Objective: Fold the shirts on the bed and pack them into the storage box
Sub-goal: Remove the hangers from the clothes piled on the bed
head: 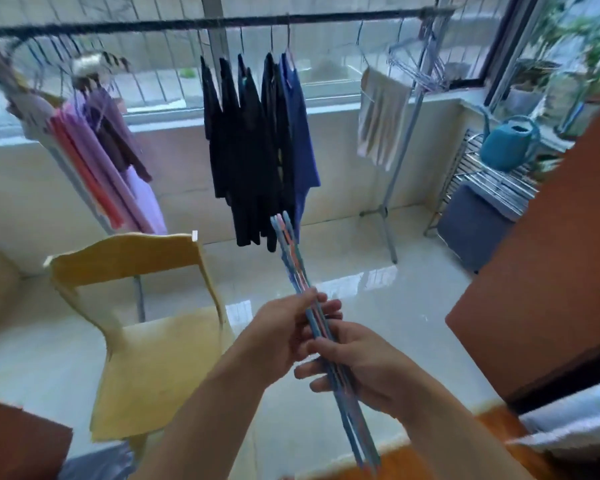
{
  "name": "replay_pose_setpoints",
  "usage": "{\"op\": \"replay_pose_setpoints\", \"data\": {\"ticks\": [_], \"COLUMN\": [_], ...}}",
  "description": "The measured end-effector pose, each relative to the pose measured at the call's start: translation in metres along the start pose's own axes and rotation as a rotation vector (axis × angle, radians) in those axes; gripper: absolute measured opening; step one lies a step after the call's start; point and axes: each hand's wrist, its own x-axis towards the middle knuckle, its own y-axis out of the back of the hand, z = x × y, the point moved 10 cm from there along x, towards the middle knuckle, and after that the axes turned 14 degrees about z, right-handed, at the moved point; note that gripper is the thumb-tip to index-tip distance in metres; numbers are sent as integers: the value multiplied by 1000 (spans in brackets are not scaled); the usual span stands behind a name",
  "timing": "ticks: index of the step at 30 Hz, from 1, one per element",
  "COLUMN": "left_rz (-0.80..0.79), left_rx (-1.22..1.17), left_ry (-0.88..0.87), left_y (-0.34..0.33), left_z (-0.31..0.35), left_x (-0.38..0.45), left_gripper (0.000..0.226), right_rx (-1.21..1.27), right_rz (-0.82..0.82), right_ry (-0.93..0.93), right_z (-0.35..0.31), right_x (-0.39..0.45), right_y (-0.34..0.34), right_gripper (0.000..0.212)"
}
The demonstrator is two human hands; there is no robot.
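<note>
A bundle of thin plastic hangers [293,258], blue and pink, runs from the lower middle up toward the rail. My left hand [284,336] grips the bundle from the left, and my right hand [357,367] grips it just below from the right. Several dark shirts [246,150] and a blue one [300,133] hang on a black rail [222,22] ahead. Pink and purple clothes [101,150] hang at the left end. No bed or storage box is in view.
A yellow chair [146,348] stands at the left on the glossy tiled floor. A brown door or panel [548,271] fills the right side. A teal watering can [508,143] sits on a metal rack, with a grey box [471,230] below it. Striped cloth [381,116] hangs on the right.
</note>
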Motion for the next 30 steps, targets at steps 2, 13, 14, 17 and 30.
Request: {"op": "replay_pose_setpoints", "data": {"ticks": [2, 13, 14, 17, 30], "left_rz": [-8, -137, -125, -72, 466], "left_rx": [38, 201, 231, 323, 419], "left_ry": [-52, -296, -310, -258, -431], "left_y": [-21, -222, -235, -253, -154], "left_z": [45, 215, 229, 267, 488], "left_x": [40, 228, 251, 316, 432], "left_gripper": [27, 19, 19, 28, 17], "right_rx": [-14, 111, 98, 0, -183], "right_rz": [4, 102, 88, 62, -37], "right_ry": [22, 157, 157, 119, 174], "right_z": [-38, -230, -248, -294, -546], "right_x": [37, 213, 238, 314, 547], "right_y": [4, 152, 165, 200, 219], "right_gripper": [22, 27, 26, 35, 22]}}
